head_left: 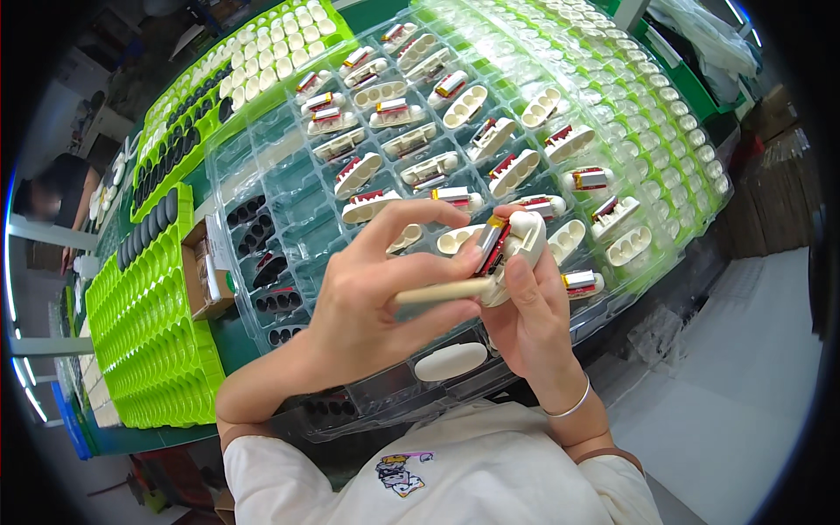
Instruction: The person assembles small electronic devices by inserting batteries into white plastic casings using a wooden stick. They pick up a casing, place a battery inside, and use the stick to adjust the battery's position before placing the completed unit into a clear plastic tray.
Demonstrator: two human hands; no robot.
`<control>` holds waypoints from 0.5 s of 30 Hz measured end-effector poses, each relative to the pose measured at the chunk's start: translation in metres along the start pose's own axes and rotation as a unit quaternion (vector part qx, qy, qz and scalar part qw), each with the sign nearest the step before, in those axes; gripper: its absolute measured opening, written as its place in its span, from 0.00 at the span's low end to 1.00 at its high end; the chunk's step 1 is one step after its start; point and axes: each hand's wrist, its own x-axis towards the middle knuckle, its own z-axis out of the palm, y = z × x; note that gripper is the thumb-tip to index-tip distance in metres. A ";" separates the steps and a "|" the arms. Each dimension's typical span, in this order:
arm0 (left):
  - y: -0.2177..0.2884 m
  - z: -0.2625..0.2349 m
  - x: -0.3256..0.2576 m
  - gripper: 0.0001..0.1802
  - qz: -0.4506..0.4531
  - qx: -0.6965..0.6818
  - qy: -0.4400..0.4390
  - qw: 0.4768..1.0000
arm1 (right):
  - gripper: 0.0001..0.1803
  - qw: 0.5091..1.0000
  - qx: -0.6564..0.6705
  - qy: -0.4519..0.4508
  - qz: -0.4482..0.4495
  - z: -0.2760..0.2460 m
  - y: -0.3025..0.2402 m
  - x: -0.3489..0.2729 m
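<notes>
In front of my chest, my right hand [535, 328] grips a white oval casing [528, 238], tilted up, with its thumb along the near side. A red circuit board [492, 251] with a silver, yellow-ended battery shows on its inner side. My left hand [354, 284] reaches across from the left. Between its fingers lies a slim cream-coloured piece [437, 292], whose tip meets the casing's lower end; whether it is a stick or a cover seen edge-on I cannot tell. The left index finger and thumb are at the board, partly hiding it.
Beneath my hands a clear compartment tray [293, 188] holds several white casings, many with red boards, and black parts at its left. A white oval cover [451, 360] lies near my body. Green trays [153, 328] flank both sides. A cardboard box [206, 271] stands left; a person [70, 197] is far left.
</notes>
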 end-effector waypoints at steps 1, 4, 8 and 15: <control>-0.002 -0.007 0.001 0.19 -0.004 0.006 -0.005 1.000 | 0.21 1.000 -0.003 -0.003 -0.005 -0.001 0.002 0.001; 0.003 -0.035 0.003 0.12 -0.079 0.051 0.047 0.995 | 0.19 1.000 -0.013 0.008 -0.009 -0.007 0.006 0.001; -0.021 -0.123 -0.009 0.05 -0.184 0.305 0.111 0.928 | 0.18 1.000 -0.002 0.015 -0.005 -0.008 -0.001 -0.001; -0.097 -0.192 -0.092 0.09 -0.514 0.499 0.010 0.698 | 0.18 1.000 -0.009 0.010 0.000 0.001 0.003 -0.005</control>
